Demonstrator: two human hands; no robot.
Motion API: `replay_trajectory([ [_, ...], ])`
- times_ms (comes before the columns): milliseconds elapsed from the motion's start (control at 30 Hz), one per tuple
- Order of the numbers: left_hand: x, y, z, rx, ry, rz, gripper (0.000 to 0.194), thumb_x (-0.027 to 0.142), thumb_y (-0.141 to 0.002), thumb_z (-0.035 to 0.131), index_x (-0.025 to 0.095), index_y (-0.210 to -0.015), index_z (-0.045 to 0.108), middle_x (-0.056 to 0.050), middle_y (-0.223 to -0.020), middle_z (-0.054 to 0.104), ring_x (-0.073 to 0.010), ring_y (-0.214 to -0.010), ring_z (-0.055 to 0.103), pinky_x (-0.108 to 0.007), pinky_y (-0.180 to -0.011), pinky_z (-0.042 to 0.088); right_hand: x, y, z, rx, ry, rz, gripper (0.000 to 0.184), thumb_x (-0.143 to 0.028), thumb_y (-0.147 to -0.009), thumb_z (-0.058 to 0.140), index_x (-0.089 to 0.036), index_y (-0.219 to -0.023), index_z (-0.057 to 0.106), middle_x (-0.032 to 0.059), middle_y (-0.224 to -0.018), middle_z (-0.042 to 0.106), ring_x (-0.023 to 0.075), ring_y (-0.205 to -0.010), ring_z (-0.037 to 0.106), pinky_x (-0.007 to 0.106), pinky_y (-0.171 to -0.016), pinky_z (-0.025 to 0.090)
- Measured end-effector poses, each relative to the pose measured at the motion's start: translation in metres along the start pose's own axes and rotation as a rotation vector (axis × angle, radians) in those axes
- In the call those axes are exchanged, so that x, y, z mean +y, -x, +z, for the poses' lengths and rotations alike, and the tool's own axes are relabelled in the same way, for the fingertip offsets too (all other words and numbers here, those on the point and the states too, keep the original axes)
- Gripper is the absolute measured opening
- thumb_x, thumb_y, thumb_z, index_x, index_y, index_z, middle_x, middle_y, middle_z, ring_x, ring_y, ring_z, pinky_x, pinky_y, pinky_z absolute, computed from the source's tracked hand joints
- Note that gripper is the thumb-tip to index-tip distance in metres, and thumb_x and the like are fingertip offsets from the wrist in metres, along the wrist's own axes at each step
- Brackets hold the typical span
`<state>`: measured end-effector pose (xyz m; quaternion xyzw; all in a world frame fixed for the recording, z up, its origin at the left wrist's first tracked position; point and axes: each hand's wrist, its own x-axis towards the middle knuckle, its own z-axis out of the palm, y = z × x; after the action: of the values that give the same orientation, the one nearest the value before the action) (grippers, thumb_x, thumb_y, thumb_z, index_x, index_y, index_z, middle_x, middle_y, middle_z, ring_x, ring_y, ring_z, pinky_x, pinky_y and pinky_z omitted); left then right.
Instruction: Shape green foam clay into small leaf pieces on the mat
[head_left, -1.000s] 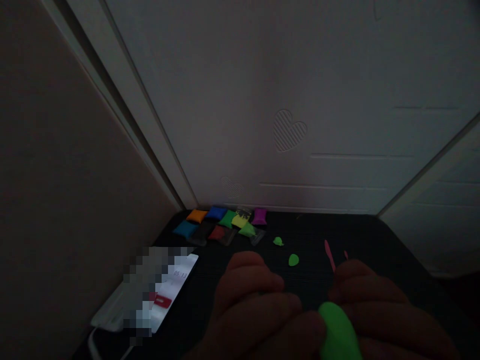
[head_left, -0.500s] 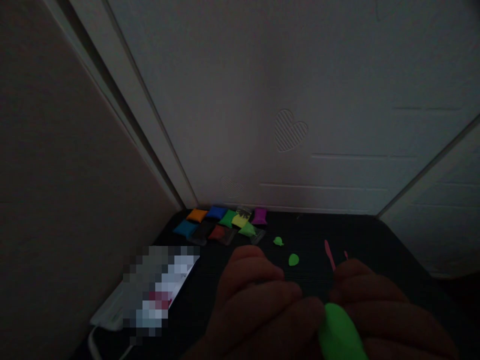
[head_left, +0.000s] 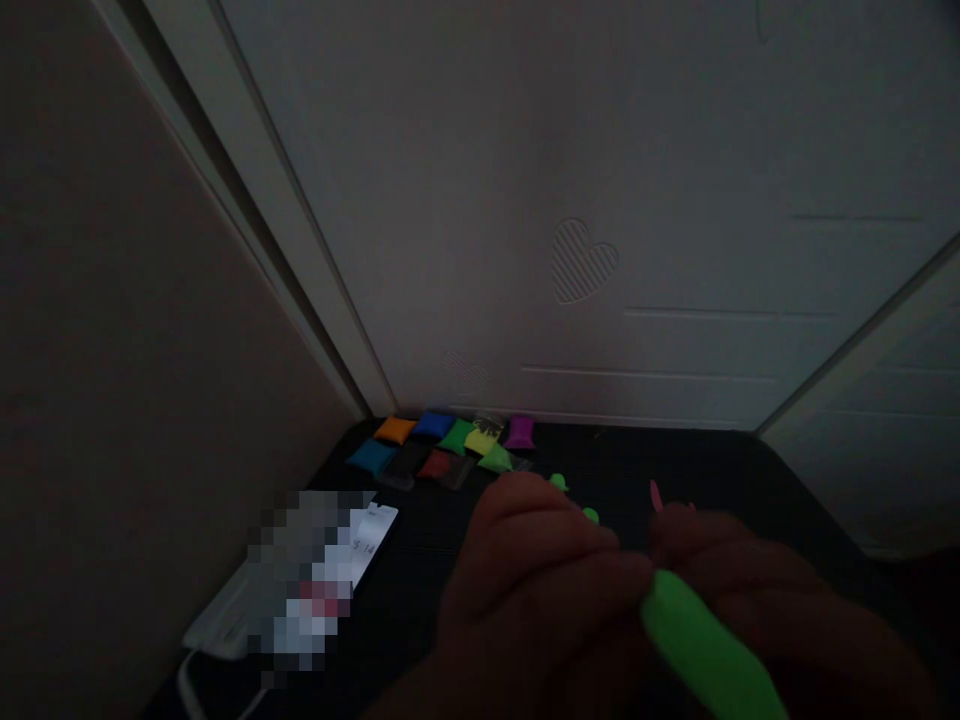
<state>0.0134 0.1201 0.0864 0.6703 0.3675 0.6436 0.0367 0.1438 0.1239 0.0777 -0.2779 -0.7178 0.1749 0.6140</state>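
A bright green lump of modelling clay (head_left: 709, 650) is pinched between my two hands at the lower right. My left hand (head_left: 540, 590) has its fingers curled, with the fingertips against the clay's upper left end. On the other side, my right hand (head_left: 795, 610) is closed around the clay; its thumb is hidden. Two small green clay pieces (head_left: 558, 482) lie just beyond my left fingers, the nearer one partly covered. Past my right fingertips shows the tip of a pink modelling tool (head_left: 656, 496), its lower part hidden.
Several coloured clay packets (head_left: 433, 426) lie along the back left of the dark table (head_left: 615, 458). At the left is a lit phone (head_left: 379, 525), partly pixelated, near a white cable (head_left: 187, 685). A pale panel with a heart relief (head_left: 581, 262) rises behind the table.
Both hands have moved slightly up, and my left hand also right, covering part of the small green pieces. The clay now looks longer and slants more to the lower right.
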Motion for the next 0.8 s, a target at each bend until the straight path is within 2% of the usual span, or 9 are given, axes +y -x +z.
replay_trajectory([
  [67, -0.004, -0.008, 0.002, -0.041, 0.036, 0.029, 0.015, 0.018, -0.068, 0.062, 0.022, -0.082, 0.061, 0.000, -0.072, 0.061, -0.0126, -0.069, 0.057, -0.026, -0.065, 0.050, 0.000, -0.007, 0.001, 0.082, -0.102, 0.102, 0.010, -0.025, -0.077, 0.053, -0.026, -0.087, 0.056, -0.0007, -0.070, 0.061, 0.0149, -0.065, 0.058, 0.028, -0.056, 0.048],
  [167, -0.007, -0.012, 0.004, -0.074, 0.070, -0.134, 0.012, 0.013, -0.068, 0.061, 0.019, -0.078, 0.060, -0.001, -0.072, 0.060, -0.0121, -0.070, 0.057, -0.024, -0.063, 0.048, 0.001, -0.013, 0.007, 0.161, -0.156, 0.272, 0.013, -0.016, -0.074, 0.055, -0.025, -0.084, 0.058, -0.0013, -0.069, 0.059, 0.0125, -0.062, 0.056, 0.023, -0.050, 0.046],
  [300, -0.009, -0.008, 0.006, -0.088, 0.108, -0.336, 0.014, 0.013, -0.071, 0.058, 0.022, -0.081, 0.058, 0.002, -0.075, 0.062, -0.0106, -0.071, 0.058, -0.021, -0.061, 0.049, 0.005, -0.014, 0.010, 0.131, -0.137, 0.343, 0.016, -0.013, -0.073, 0.055, -0.025, -0.082, 0.058, -0.0030, -0.069, 0.058, 0.0103, -0.060, 0.054, 0.020, -0.050, 0.045],
  [433, -0.010, -0.004, 0.010, -0.045, 0.199, -0.436, 0.017, 0.012, -0.072, 0.058, 0.025, -0.084, 0.058, 0.004, -0.075, 0.062, -0.0082, -0.068, 0.059, -0.018, -0.061, 0.050, 0.009, -0.012, 0.007, 0.041, -0.100, 0.379, 0.016, -0.014, -0.074, 0.055, -0.025, -0.084, 0.057, -0.0036, -0.072, 0.058, 0.0093, -0.062, 0.054, 0.019, -0.053, 0.046],
  [600, -0.013, -0.005, 0.012, 0.011, 0.194, -0.432, 0.022, 0.011, -0.070, 0.060, 0.024, -0.088, 0.058, 0.003, -0.076, 0.063, -0.0096, -0.067, 0.061, -0.019, -0.060, 0.052, 0.013, -0.013, 0.005, -0.057, -0.119, 0.415, 0.015, -0.018, -0.076, 0.053, -0.025, -0.089, 0.056, -0.0033, -0.072, 0.058, 0.0107, -0.065, 0.056, 0.021, -0.056, 0.046],
  [800, -0.013, -0.005, 0.008, -0.036, 0.087, -0.326, 0.032, 0.009, -0.069, 0.059, 0.026, -0.097, 0.056, 0.002, -0.079, 0.062, -0.0107, -0.071, 0.060, -0.022, -0.063, 0.052, 0.017, -0.018, 0.004, -0.113, -0.133, 0.464, 0.008, -0.022, -0.079, 0.050, -0.023, -0.083, 0.057, -0.0025, -0.068, 0.056, 0.0126, -0.068, 0.057, 0.023, -0.057, 0.045],
])
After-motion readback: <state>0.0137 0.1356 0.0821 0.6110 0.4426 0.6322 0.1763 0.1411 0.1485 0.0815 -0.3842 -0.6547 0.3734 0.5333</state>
